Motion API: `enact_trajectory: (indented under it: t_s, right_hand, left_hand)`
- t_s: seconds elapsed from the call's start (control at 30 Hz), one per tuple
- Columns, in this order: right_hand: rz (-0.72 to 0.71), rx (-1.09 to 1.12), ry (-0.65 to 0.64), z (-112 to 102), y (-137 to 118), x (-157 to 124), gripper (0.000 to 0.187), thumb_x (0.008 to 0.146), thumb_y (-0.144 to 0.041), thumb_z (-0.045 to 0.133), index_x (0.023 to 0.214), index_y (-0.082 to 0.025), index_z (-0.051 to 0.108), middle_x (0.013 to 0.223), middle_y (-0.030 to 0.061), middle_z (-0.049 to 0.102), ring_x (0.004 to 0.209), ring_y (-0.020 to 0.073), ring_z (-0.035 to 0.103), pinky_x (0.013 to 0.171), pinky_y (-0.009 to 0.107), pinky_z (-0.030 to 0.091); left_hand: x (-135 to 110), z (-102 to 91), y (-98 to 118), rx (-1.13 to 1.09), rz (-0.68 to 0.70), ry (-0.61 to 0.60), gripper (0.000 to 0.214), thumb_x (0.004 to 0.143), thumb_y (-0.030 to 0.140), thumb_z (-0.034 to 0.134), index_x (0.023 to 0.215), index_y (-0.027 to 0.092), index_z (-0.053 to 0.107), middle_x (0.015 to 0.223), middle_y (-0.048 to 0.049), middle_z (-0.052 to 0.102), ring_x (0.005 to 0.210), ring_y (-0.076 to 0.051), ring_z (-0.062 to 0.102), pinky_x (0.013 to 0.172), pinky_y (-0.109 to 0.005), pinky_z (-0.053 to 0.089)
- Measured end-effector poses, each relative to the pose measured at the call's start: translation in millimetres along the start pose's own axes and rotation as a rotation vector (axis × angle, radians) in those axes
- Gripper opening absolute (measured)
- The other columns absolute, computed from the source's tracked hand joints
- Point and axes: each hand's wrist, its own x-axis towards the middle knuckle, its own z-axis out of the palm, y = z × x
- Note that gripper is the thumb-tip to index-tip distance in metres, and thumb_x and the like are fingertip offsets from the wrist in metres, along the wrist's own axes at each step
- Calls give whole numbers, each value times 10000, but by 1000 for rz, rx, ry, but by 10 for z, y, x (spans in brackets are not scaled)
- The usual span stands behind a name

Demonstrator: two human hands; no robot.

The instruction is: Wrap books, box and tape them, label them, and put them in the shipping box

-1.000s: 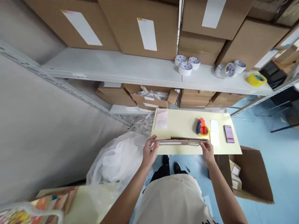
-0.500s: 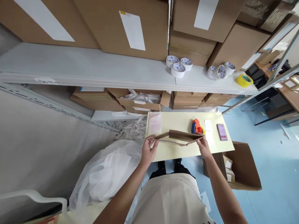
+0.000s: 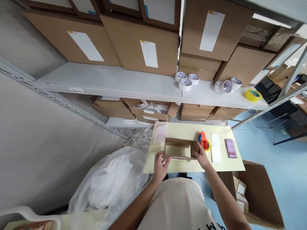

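A small brown cardboard box (image 3: 180, 143) stands opened into a square tube on the pale yellow table (image 3: 182, 164). My left hand (image 3: 161, 164) grips its near left corner, fingers closed on the cardboard edge. My right hand (image 3: 200, 157) holds the right wall of the box, fingers wrapped on it. Just right of the box lies an orange and blue tape dispenser (image 3: 203, 141) with a yellow roll. Two white slips (image 3: 216, 149) and a purple item (image 3: 230, 148) lie further right.
A large white plastic bag (image 3: 112, 180) sits left of the table. An open carton (image 3: 257, 191) with small boxes stands on the blue floor at right. White tape rolls (image 3: 186, 80) and a yellow roll (image 3: 252, 94) rest on the grey shelf among big cartons.
The flat cardboard sleeve has been pushed open into a box shape. My hands have come closer together, and the view has tilted up slightly.
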Motion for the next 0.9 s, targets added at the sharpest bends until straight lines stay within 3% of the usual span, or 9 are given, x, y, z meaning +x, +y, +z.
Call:
enact_trajectory:
  t_s: [0.1,0.17,0.27,0.5,0.73,0.9]
  right_hand:
    - [-38,-52,144,-14,6,45,427,719,-370,601,1108,-196,629,1031,85,691,976,250,641,838,397,537]
    - [-75,-135,237,-27,27,43,284,711,-368,591,931,-192,619,901,74,674,852,230,631,757,378,542]
    - [-138,-275,225,-49,73,1,220,716,-367,590,860,-201,576,805,49,634,724,202,592,679,365,531]
    - [-247,-477,147,-97,142,-79,251,808,-372,563,989,-200,579,902,91,637,801,233,618,728,423,564]
    - [-293,-608,-22,-130,85,-101,581,806,-469,652,1314,-202,558,1091,132,596,982,290,630,880,494,559]
    - [-328,-758,-211,-89,112,-149,674,744,-476,734,1329,-180,575,1223,179,560,1141,351,568,977,523,502]
  left_hand:
    - [-59,0,-47,52,-12,-28,312,763,507,658,773,200,602,1018,-74,518,992,-219,610,707,-361,618]
    - [-81,10,-71,84,-18,-55,316,750,509,664,748,198,610,1012,-74,521,967,-217,616,692,-356,615]
    - [-98,40,-83,135,-32,-83,312,737,509,667,737,200,621,999,-71,530,935,-213,620,676,-348,607]
    - [-63,20,-61,187,13,-188,306,733,502,676,683,205,622,952,-66,541,877,-210,624,709,-366,597]
    - [55,-69,-78,245,-28,-292,326,726,514,670,646,207,594,917,-55,547,861,-208,615,704,-343,573]
    - [188,-92,-52,225,20,-425,294,740,459,648,627,205,551,883,-42,547,828,-193,606,702,-322,546]
